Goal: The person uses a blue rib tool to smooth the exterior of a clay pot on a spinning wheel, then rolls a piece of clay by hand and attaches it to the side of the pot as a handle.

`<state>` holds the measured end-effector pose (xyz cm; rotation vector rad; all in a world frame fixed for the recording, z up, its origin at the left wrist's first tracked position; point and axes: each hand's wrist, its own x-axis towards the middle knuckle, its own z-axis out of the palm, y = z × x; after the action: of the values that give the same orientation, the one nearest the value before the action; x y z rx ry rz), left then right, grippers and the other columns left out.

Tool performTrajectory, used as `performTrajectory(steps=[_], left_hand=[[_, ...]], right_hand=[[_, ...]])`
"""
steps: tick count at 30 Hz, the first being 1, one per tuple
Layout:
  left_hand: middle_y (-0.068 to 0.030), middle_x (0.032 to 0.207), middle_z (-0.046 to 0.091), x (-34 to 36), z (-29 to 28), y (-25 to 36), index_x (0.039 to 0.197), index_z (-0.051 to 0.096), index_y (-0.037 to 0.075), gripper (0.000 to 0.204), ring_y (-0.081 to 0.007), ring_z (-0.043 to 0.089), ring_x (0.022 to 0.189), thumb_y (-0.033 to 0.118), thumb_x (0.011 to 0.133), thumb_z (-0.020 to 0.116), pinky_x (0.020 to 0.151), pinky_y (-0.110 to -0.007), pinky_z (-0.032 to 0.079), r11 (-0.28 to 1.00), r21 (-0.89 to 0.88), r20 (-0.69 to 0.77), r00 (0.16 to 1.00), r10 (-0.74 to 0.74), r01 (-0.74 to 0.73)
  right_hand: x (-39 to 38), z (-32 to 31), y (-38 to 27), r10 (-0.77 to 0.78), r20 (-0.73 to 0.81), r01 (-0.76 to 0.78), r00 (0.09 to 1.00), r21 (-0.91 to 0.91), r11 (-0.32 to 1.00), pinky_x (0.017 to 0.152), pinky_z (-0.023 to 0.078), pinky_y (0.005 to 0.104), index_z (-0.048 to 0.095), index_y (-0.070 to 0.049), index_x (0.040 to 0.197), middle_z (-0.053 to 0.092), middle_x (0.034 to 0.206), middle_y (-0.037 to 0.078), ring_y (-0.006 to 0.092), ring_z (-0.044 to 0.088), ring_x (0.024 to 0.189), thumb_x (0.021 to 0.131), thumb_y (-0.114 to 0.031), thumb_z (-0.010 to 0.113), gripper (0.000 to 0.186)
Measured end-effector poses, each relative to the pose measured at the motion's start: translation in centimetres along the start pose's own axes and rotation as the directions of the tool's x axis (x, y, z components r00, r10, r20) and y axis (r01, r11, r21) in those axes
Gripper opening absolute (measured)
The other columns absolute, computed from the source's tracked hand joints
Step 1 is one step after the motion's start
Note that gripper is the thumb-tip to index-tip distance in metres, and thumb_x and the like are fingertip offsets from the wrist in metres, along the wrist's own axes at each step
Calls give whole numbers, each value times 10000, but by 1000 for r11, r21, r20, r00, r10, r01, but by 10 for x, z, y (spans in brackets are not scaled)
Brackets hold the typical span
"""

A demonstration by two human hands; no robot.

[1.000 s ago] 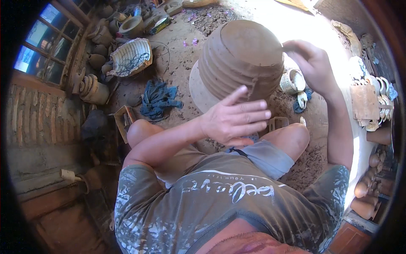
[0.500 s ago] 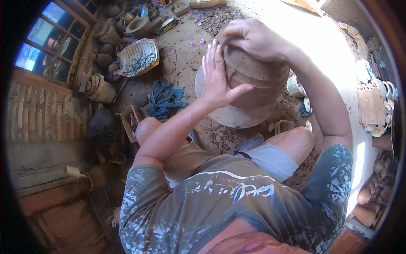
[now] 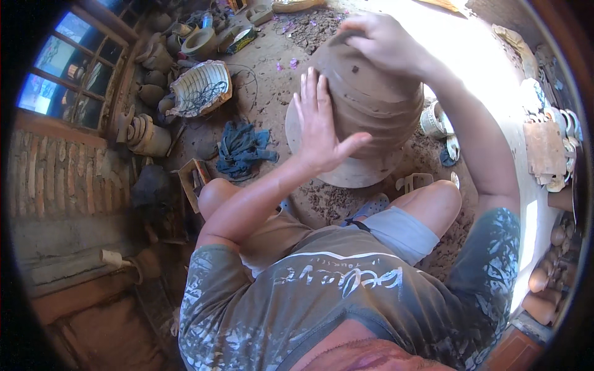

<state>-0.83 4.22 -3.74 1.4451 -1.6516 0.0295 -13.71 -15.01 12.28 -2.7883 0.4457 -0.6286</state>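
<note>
Nearest was the person's dark shirt [image 3: 346,303], with white print on it, and then the light grey shorts [image 3: 405,232]. The knees were bent out wide. A blue shoe [image 3: 374,205] peeked out between the legs, and brown clay crumbs [image 3: 312,198] lay on the floor there. By the left knee sat an open box [image 3: 193,176].

Just past the knees, in the middle, a big brown clay pot [image 3: 377,111] stood on a pale round board [image 3: 356,175]. It had bumpy rings around its side. The left hand [image 3: 320,123] was wide open, with its thumb stuck out, and it lay on the pot's left side. It had hold of nothing. The right hand [image 3: 387,49] was up at the pot's top. Its fingers were bent around a thin dark piece [image 3: 342,38], too blurry to tell what it was.

A crumpled blue cloth [image 3: 241,149] lay to the left of the board, and a pale tub [image 3: 434,120] stood to the right of the pot. Farther off were a ribbed, curved shell [image 3: 204,88] with string in it, a round bowl [image 3: 199,43] and a window [image 3: 71,71].
</note>
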Motion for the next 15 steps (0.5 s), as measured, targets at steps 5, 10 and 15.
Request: performTrajectory(steps=[5, 10, 15], left_hand=[[-387, 1756, 114, 10, 7, -14, 1706, 84, -94, 1453, -567, 112, 1640, 822, 809, 767, 1309, -676, 115, 997, -70, -41, 999, 22, -25], [-364, 1765, 132, 31, -3, -54, 1698, 201, -94, 1398, -518, 214, 1637, 811, 803, 779, 1332, -583, 202, 952, -272, 36, 987, 155, -140], [-297, 1814, 61, 52, -14, -94, 1747, 189, 13, 1371, -434, 125, 1689, 863, 815, 727, 1339, -557, 201, 929, -363, 145, 980, 136, -76]], right_hand=[[18, 33, 7, 15, -10, -15, 1000, -21, 1000, 956, 567, 438, 756, 0, 1172, 750, 1058, 198, 369, 726, 1015, 960, -108, 659, 257], [-12, 15, -23, -185, 134, 156, 974, 201, 967, 945, 555, 445, 745, 12, 1089, 715, 1014, 165, 360, 699, 1019, 939, -47, 693, 170], [-39, -8, -32, -234, 198, 193, 952, 207, 959, 923, 545, 458, 751, 4, 1036, 710, 1004, 133, 354, 681, 1016, 915, -24, 729, 125]])
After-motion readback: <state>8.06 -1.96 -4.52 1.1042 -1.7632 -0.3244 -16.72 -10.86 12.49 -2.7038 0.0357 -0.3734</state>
